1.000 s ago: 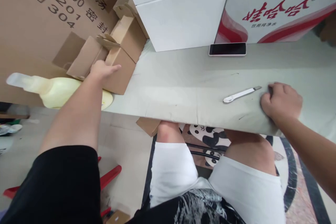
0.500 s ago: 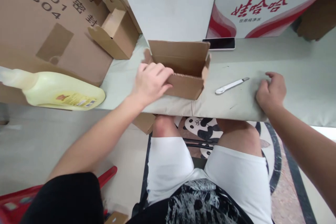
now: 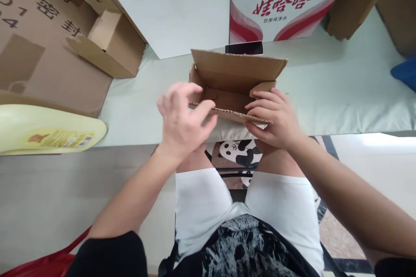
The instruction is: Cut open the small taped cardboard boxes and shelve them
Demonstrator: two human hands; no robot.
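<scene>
A small brown cardboard box (image 3: 238, 69) stands on the covered table, its top open and its back flap raised. My right hand (image 3: 276, 114) grips the front right corner, thumb outside the front wall and fingers over the inside near the right flap. At the left end my left hand (image 3: 185, 117) hovers beside the box with fingers spread and curved, slightly blurred. Whether its fingertips touch the front edge I cannot tell. The white knife seen earlier is hidden from view.
Behind the box lie a dark-screened phone (image 3: 243, 48) and a white and red carton (image 3: 286, 8). On the left are a pale yellow bottle (image 3: 48, 130), a folded small carton (image 3: 120, 43) and a large cardboard box (image 3: 52, 65). A blue object (image 3: 404, 73) sits far right.
My right hand has come from the table on the right to the box's front right corner. My left hand has let go of the front wall and spread its fingers. The view has shifted right.
</scene>
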